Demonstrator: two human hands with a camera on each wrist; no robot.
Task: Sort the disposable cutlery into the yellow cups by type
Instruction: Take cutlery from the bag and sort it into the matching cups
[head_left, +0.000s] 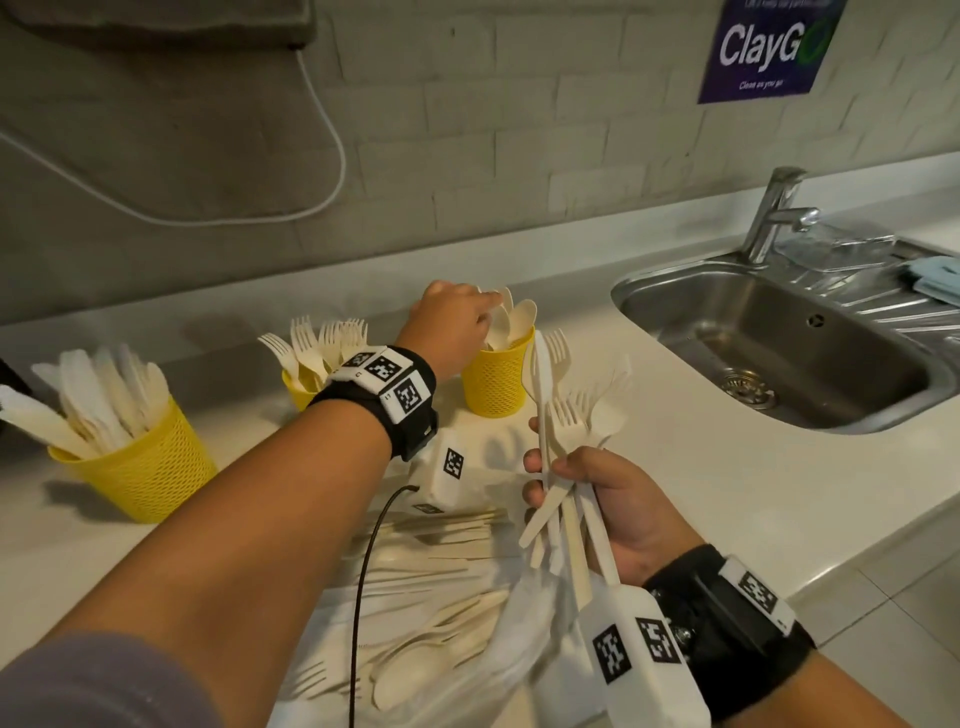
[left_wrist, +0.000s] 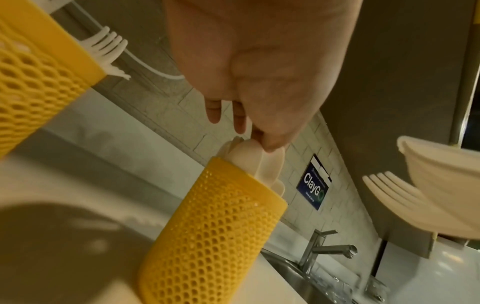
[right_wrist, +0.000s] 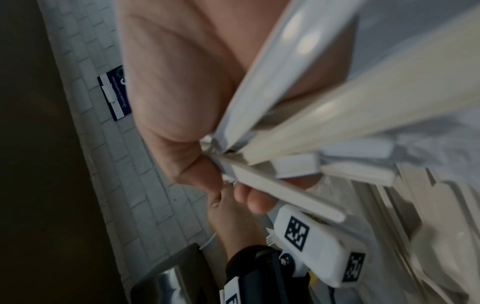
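Observation:
Three yellow mesh cups stand on the white counter: one with knives (head_left: 140, 467) at the left, one with forks (head_left: 304, 387) in the middle, one with spoons (head_left: 496, 382) toward the sink. My left hand (head_left: 457, 322) reaches over the spoon cup (left_wrist: 215, 236) and pinches the bowl of a cream spoon (left_wrist: 246, 154) standing in it. My right hand (head_left: 602, 499) grips a bundle of mixed cutlery (head_left: 563, 431), forks and a knife, upright near the counter's front; in the right wrist view the handles (right_wrist: 285, 185) cross its curled fingers.
A heap of loose cream cutlery (head_left: 436, 587) lies on a plastic bag (head_left: 514, 623) at the front. A steel sink (head_left: 779, 353) with a tap (head_left: 774, 213) sits at the right. A white cable (head_left: 332, 150) hangs on the tiled wall. A black cable (head_left: 363, 582) trails from my left wrist.

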